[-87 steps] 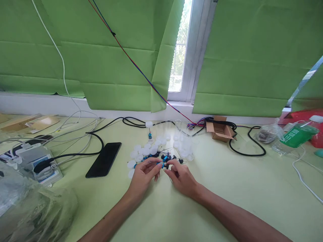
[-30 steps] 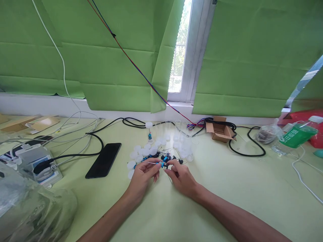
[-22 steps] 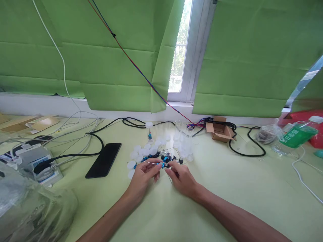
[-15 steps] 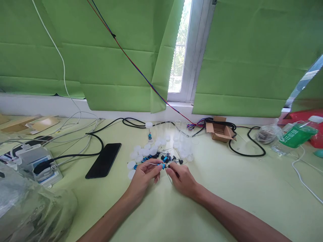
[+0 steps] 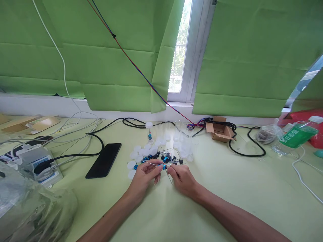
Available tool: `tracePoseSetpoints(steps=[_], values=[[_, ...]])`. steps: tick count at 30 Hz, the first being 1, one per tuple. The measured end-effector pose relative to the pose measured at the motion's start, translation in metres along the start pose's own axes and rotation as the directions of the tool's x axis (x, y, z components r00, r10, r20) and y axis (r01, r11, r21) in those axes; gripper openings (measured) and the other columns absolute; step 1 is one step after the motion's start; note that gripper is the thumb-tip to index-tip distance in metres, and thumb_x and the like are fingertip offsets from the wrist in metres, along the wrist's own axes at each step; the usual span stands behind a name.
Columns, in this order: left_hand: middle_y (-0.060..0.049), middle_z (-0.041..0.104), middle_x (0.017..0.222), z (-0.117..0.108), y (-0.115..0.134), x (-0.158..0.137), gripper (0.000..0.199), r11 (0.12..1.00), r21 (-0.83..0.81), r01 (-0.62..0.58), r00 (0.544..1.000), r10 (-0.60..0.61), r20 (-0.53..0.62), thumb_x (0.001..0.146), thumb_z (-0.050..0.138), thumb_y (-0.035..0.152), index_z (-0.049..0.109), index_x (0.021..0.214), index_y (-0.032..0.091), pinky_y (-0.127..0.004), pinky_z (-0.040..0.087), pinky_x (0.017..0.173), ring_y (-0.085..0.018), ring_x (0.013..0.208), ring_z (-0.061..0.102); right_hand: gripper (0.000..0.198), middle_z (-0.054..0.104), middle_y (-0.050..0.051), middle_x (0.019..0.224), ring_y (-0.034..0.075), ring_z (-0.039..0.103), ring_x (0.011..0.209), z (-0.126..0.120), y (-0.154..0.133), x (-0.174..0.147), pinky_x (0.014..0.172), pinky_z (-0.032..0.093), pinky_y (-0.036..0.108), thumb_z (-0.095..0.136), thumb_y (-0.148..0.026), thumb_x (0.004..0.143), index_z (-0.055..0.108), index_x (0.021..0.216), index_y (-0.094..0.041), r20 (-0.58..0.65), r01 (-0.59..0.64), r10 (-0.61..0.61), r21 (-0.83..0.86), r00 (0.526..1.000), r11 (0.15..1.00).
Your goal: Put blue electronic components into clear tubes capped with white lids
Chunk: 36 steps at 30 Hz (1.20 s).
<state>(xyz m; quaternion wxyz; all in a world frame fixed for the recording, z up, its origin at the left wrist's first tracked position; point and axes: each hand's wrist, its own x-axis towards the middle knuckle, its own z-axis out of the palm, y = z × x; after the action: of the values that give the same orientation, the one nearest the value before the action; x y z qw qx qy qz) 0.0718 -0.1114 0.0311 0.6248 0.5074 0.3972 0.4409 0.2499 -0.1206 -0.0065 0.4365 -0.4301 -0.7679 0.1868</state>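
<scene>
My left hand [image 5: 148,172] is closed, its thumb and fingers pinching a small metallic blue part [image 5: 163,166] with a thin metal rod. Just to the right, my right hand [image 5: 182,177] is closed in a pinch at the part's other side; what lies in its fingertips is too small to make out. A thin bent wire [image 5: 170,178] hangs down between the hands. Behind them lie several black round-headed pieces with thin rods [image 5: 180,161], more blue parts and white round caps [image 5: 137,148]. One clear tube with a white cap [image 5: 149,125] stands upright with a blue part inside.
Clear tubes [image 5: 177,129] stand behind the loose parts. A black phone [image 5: 103,160] lies left, near a power strip [image 5: 47,168] with cables and a clear plastic bag [image 5: 32,205]. A small cardboard box [image 5: 220,133] and a green-labelled bottle [image 5: 294,136] are on the right.
The blue part and the thin bent wire have shifted slightly to the right. Both hands keep nearly the same place and grip.
</scene>
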Motion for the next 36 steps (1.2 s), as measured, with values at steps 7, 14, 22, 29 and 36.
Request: tracePoseSetpoints(steps=[7,14,22,29,36], values=[[0.002,0.055,0.056,0.0003,0.0007,0.0012,0.03,0.995,-0.078,0.065,0.994,-0.072,-0.082,0.074,0.077,0.041,0.07,0.091,0.018,-0.021,0.037,0.05,-0.01,0.054,0.046,0.024,0.035,-0.011,0.053,0.008,0.034,0.046,0.0031,-0.0002,-0.0021,0.05,0.029,0.021,0.057,-0.033,0.09,0.057,0.107,-0.015,-0.041,-0.053,0.056,0.063,0.998,0.997],[0.002,0.056,0.064,-0.001,-0.0031,0.0026,0.035,0.987,-0.131,0.094,0.989,-0.109,-0.105,0.07,0.08,0.043,0.069,0.088,0.016,-0.022,0.038,0.049,-0.01,0.056,0.048,0.019,0.035,-0.01,0.054,0.008,0.033,0.047,0.0059,0.0026,-0.0021,0.05,0.028,0.021,0.054,-0.031,0.092,0.058,0.103,-0.016,-0.043,-0.037,0.038,0.034,0.998,0.999],[0.0,0.059,0.069,0.0024,0.0012,0.0017,0.037,0.984,-0.122,0.127,0.987,-0.138,-0.085,0.069,0.078,0.048,0.066,0.082,0.016,-0.023,0.039,0.049,-0.011,0.055,0.049,0.021,0.039,-0.009,0.051,0.009,0.033,0.046,0.0049,0.0028,-0.0013,0.049,0.026,0.022,0.049,-0.033,0.095,0.06,0.099,-0.016,-0.032,-0.072,0.072,-0.005,0.997,0.997],[-0.004,0.067,0.081,0.0026,0.0005,0.0009,0.038,0.987,-0.076,0.14,0.985,-0.147,-0.092,0.072,0.076,0.05,0.068,0.088,0.016,-0.023,0.037,0.048,-0.01,0.054,0.05,0.025,0.044,-0.006,0.052,0.01,0.034,0.046,0.0031,-0.0003,-0.0009,0.049,0.026,0.023,0.044,-0.035,0.098,0.061,0.09,-0.017,-0.015,-0.082,0.082,-0.015,0.997,0.996],[-0.006,0.069,0.083,0.002,-0.0018,0.0004,0.034,0.985,-0.097,0.142,0.988,-0.147,-0.044,0.075,0.074,0.048,0.069,0.088,0.016,-0.022,0.038,0.049,-0.009,0.055,0.05,0.037,0.05,-0.002,0.06,0.01,0.036,0.051,0.0022,-0.0013,0.0011,0.053,0.029,0.023,0.036,-0.034,0.101,0.057,0.075,-0.018,-0.018,-0.052,0.051,-0.047,0.999,0.998]])
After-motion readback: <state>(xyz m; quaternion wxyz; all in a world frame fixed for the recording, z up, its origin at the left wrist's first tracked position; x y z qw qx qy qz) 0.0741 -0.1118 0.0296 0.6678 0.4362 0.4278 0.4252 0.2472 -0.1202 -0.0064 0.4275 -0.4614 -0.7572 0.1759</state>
